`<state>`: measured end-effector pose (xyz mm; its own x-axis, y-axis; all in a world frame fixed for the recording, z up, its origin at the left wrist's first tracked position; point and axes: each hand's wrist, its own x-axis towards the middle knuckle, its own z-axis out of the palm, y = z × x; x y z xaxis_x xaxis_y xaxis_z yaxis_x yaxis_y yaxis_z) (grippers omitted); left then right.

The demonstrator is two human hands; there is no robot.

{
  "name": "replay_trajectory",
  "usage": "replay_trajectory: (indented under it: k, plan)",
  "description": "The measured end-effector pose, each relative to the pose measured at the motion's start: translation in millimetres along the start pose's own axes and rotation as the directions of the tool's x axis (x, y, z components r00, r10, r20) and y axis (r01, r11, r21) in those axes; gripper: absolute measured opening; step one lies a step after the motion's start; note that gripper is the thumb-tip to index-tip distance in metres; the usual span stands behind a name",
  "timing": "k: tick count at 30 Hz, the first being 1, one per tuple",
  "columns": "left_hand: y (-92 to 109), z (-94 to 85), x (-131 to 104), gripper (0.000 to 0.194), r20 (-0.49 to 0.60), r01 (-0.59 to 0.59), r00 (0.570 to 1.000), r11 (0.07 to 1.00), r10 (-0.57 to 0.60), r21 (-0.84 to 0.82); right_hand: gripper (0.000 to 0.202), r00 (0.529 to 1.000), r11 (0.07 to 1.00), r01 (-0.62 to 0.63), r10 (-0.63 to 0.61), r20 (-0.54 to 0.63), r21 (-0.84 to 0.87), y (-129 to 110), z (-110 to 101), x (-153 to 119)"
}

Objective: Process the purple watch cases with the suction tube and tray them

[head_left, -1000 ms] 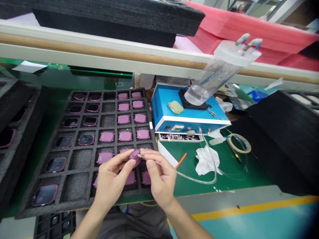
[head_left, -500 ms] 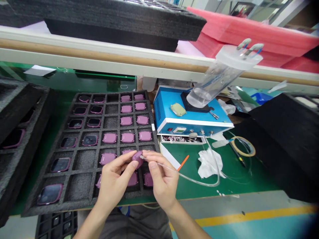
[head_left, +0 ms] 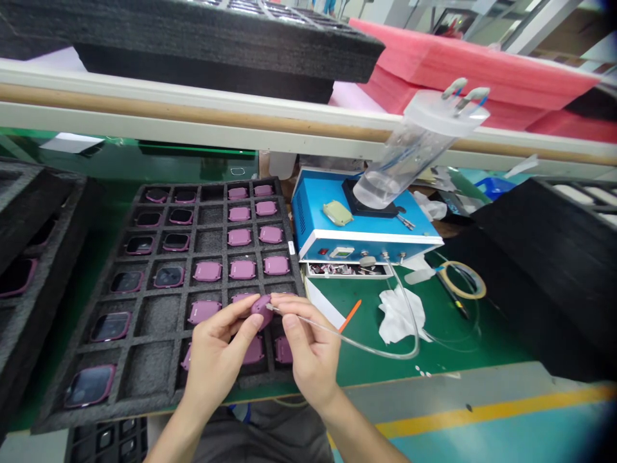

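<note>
Between thumb and fingers my left hand [head_left: 219,347] grips a purple smartwatch case [head_left: 261,310], tilted on its edge above the tray. My right hand [head_left: 311,344] pinches the end of a clear tube [head_left: 357,344], its tip against the side of the case. That tube loops back to a blue box [head_left: 318,218] with a switch and a small display. Under both hands lies a black foam tray [head_left: 154,315]. Purple cases sit face down in its right columns; watches with dark screens [head_left: 110,326] fill much of the left ones.
A clear cylinder [head_left: 390,161] with liquid leans on the box, beside a pale green case [head_left: 337,213]. A drawer of small parts [head_left: 349,270], an orange stick [head_left: 351,315], crumpled tissue [head_left: 401,315] and a tape roll [head_left: 463,280] lie right. Foam trays [head_left: 43,257] stack left.
The view has shifted slightly, so the surroundings sit a little further left. Both hands keep the same hold on the case and tube, with no clear movement between them.
</note>
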<state>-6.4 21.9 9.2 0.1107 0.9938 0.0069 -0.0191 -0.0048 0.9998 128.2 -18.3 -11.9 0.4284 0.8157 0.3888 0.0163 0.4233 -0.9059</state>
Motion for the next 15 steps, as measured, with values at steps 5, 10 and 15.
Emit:
replay_trajectory:
  k: [5,10,15]
  plan:
    - [0.4,-0.3,0.0,0.026,0.000,0.001,1.000,1.000,-0.001,0.006,0.019,1.000,1.000,0.001,-0.001,0.001,0.002,0.4,-0.3,0.1]
    - [-0.3,-0.5,0.0,0.027,-0.002,0.003,1.000,1.000,-0.003,0.013,0.019,1.000,1.000,0.003,-0.003,0.003,0.002,1.1,-0.5,-0.6]
    - [-0.1,-0.5,0.0,0.025,-0.006,0.004,1.000,1.000,-0.004,0.001,0.019,1.000,1.000,-0.003,0.003,0.001,0.003,1.1,-0.3,-1.0]
